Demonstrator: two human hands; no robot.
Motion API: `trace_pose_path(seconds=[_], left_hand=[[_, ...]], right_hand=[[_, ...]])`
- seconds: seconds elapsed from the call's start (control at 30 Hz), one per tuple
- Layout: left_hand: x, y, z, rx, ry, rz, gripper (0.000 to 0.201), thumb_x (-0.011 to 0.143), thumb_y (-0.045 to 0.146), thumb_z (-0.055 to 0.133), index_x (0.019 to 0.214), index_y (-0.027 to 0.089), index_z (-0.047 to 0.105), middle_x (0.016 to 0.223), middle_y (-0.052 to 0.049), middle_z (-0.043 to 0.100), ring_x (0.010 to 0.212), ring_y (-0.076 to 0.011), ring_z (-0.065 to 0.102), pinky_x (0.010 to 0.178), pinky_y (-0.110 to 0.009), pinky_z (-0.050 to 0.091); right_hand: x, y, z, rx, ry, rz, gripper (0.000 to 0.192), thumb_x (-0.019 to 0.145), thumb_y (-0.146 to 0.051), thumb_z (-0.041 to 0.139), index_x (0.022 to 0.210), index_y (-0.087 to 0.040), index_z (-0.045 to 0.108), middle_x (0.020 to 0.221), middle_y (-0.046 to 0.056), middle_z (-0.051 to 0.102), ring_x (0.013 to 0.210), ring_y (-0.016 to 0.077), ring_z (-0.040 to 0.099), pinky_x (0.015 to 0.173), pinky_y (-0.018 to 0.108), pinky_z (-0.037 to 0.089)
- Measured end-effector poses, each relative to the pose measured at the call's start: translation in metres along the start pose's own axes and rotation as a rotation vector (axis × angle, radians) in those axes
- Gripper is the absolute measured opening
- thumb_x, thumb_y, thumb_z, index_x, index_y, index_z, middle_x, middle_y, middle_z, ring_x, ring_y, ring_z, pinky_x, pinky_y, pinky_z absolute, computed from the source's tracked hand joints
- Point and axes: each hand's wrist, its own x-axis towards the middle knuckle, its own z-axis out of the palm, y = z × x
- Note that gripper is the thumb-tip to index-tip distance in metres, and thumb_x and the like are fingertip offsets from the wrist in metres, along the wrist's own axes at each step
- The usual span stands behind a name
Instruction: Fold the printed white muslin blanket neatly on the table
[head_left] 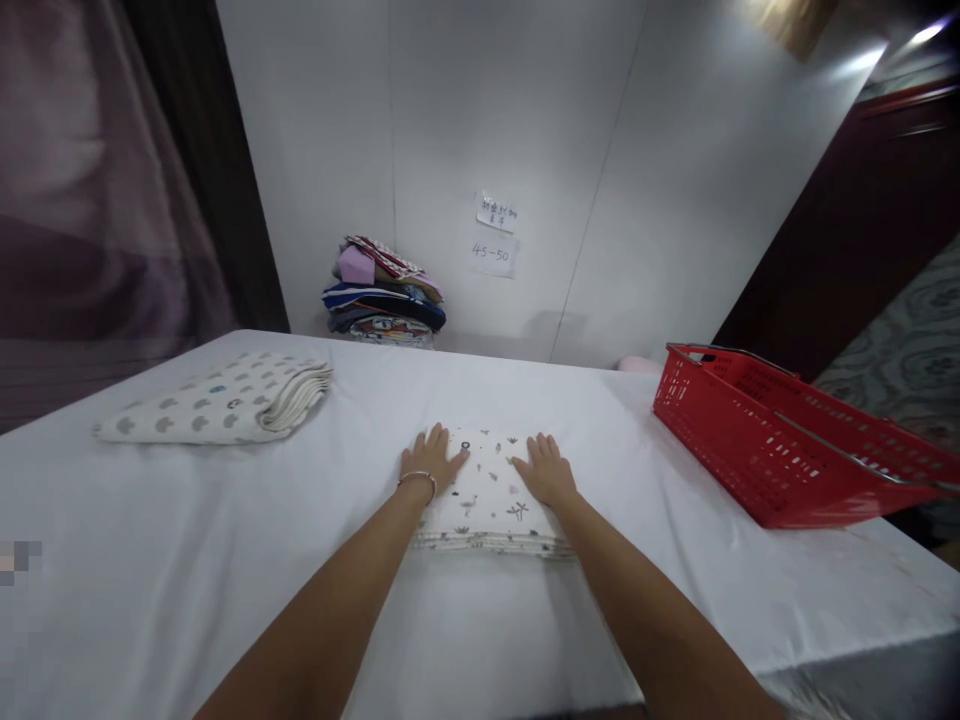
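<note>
In front of me lies a folded white cloth [491, 500] printed with small plants and birds, its layered edge facing me. My left hand [435, 464] rests flat on its left side, fingers stretched out, with a bracelet [418, 480] at the wrist. On the cloth's right side my right hand [546, 470] presses flat, fingers pointing away from me. Farther left on the table, untouched, is another folded white cloth [217, 402] with grey mushroom-like prints.
A red plastic basket [795, 440] stands on the right of the white-covered table [247, 560]. Behind the table's far edge rises a stack of folded fabrics [386, 295] against the wall. Two paper notes [495, 255] are stuck to the wall. A curtain [97, 220] hangs at the left.
</note>
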Motion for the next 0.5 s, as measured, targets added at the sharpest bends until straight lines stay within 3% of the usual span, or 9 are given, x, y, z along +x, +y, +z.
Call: trace_pose_path(seconds=[0.33,0.5], left_hand=[[0.006,-0.012,0.009,-0.060,-0.021,0.004,0.077,0.076,0.066,0.018,0.139,0.023,0.019,0.147,0.003,0.004,0.131,-0.0311,0.018,0.103,-0.047,0.023],[0.011,-0.020,0.008,-0.080,-0.032,0.068,0.073,0.078,0.060,0.026,0.139,0.020,0.021,0.148,0.000,0.005,0.131,-0.0269,0.022,0.103,-0.039,0.024]], right_hand=[[0.002,0.002,0.004,0.000,0.017,-0.014,0.070,0.083,-0.063,0.017,0.139,-0.021,0.018,0.147,0.004,0.005,0.134,0.0219,-0.003,0.102,0.042,0.017],[0.002,0.003,0.003,0.003,0.014,-0.011,0.070,0.083,-0.063,0.016,0.139,-0.021,0.017,0.147,0.004,0.005,0.133,0.0220,-0.003,0.101,0.042,0.017]])
